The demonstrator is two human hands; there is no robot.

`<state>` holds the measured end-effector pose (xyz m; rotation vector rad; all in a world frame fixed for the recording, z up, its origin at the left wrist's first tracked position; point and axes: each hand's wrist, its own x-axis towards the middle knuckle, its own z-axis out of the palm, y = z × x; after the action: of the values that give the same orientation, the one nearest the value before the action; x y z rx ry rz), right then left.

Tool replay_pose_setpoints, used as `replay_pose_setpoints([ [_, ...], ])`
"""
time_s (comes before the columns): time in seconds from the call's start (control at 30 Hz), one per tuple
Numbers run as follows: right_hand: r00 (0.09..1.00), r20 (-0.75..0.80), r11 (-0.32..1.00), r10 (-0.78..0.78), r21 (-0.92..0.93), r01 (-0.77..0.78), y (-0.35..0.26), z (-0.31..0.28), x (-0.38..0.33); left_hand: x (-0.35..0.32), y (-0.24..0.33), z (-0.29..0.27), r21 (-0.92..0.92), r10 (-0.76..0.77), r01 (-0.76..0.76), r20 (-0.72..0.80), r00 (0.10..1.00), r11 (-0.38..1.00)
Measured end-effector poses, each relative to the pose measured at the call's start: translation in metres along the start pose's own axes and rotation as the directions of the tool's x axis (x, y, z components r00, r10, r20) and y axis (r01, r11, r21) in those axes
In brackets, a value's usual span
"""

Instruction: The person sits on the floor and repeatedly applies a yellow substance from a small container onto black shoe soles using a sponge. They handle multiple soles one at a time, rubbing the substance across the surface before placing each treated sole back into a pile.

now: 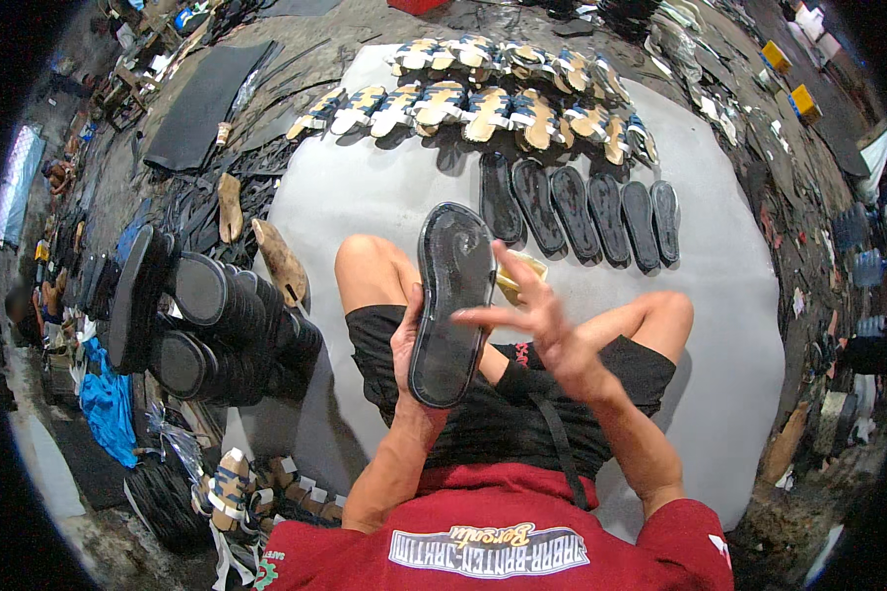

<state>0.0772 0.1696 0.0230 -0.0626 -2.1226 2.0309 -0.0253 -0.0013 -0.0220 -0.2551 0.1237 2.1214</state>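
Note:
A black shoe sole is held up over my lap, its wet-looking, glossy inner face toward me. My left hand grips its left edge with fingers behind it. Over the right edge of the sole, my right hand has its fingers stretched apart and a little blurred. One of its fingertips overlaps the sole's surface; I cannot tell whether it touches. Behind that hand a yellowish container shows in part. Several more glossy black soles lie in a row on the grey sheet ahead of me.
Rows of sandal uppers on tan lasts stand at the sheet's far end. Stacked black soles rise at my left, beside two loose shoe lasts. A blue plastic bag and dark scraps litter the surrounding floor.

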Motion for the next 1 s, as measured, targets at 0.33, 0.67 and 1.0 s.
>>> replay_pose_setpoints([
  [0.33,0.955,0.214,0.364,-0.204,-0.889,0.277,-0.015,0.033,-0.04,-0.008,0.01,0.008,0.042,0.058,-0.056,-0.051,0.997,0.998],
  [0.67,0.99,0.133,0.286,-0.051,-0.948,0.142,-0.007,0.005,0.001,-0.016,0.005,0.009,-0.044,-0.081,0.08,-0.039,0.996,0.996],
  [1.0,0.969,0.247,0.337,0.019,-0.914,0.227,-0.004,0.009,-0.01,-0.014,0.007,0.006,0.007,-0.162,0.163,0.109,0.981,0.987],
])
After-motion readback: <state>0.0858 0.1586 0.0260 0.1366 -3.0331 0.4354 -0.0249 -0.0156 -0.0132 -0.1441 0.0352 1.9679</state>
